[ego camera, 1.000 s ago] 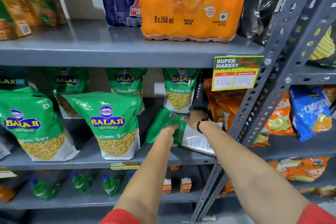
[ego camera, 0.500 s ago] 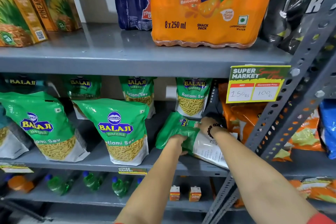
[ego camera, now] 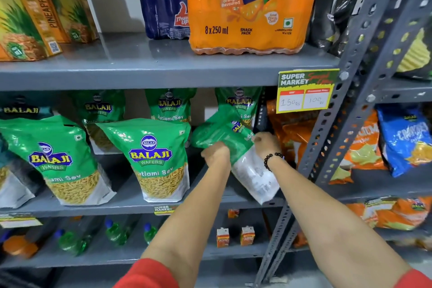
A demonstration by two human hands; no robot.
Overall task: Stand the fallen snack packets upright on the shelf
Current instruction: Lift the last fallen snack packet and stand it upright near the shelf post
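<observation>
Snack packet [ego camera: 224,138], green with a white back, is tilting at the right end of the middle shelf [ego camera: 121,206], gripped by both hands: left hand [ego camera: 216,153] fingers closing on its near edge, right hand [ego camera: 266,144] fingers clasping its right side. Upright Balaji sev packets [ego camera: 154,159] are standing left.

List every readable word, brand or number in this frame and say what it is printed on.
"FANTA", "8 x 250 ml", "SNACK PACK": orange multipack
"PINEAPPLE": juice carton
"BALAJI WAFERS", "Ratlami Sev": upright green packet
"SUPER MARKET", "150 Rs", "100 Rs": price tag
Tilted packet held by left hand and right hand: print blurred.
</observation>
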